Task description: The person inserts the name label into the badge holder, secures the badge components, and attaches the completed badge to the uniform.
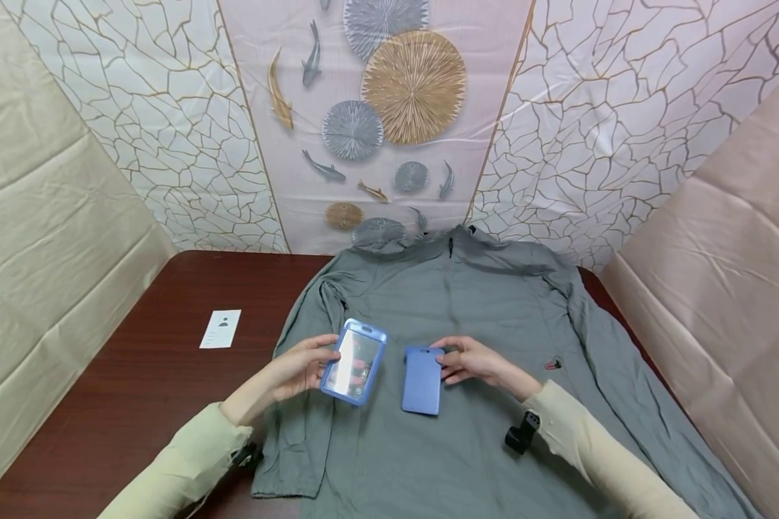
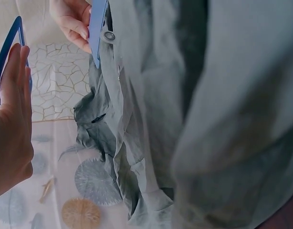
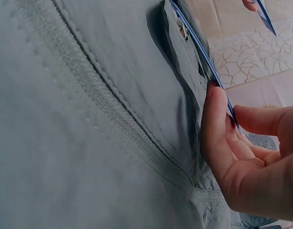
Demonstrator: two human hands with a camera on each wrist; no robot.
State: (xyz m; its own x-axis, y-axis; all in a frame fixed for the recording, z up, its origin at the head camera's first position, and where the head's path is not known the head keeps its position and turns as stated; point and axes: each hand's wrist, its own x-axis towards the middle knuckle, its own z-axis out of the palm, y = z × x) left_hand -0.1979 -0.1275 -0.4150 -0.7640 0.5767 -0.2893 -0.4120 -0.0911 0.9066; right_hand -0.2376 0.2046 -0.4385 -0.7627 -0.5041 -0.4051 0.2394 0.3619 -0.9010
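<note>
Behind the dark reddish-brown table (image 1: 149, 382), a fabric backdrop (image 1: 500, 43) printed with silver and gold discs and fish, flanked on both sides by beige cloth (image 1: 45, 209). Raised over the jacket's left side, a blue-rimmed badge holder (image 1: 353, 364) with a clear window and a slot at the top. Gripped by its left long edge in the left hand (image 1: 305, 367), with fingers reaching behind. Just to the right, apart from it and also over the jacket, a flat blue cover (image 1: 420, 386), pinched by its upper right edge between thumb and fingers of the right hand (image 1: 470, 360).

Both probably light, stiff and plastic; likely a little slippery on the smooth faces, with the window apt to smudge or scratch. Best held by the rim, clear of the window; for the thin cover, best along a side or near the top, without flexing it.

Beneath, spread across the table's right part, the grey jacket (image 1: 415, 461), collar toward the far edge. On the jacket's right breast, a small red emblem (image 1: 553, 364), too small to read. Farther left, toward the table's far left corner, a white ID-style card (image 1: 220, 329), lying flat. On the right wrist, a black device (image 1: 522, 432).
</note>
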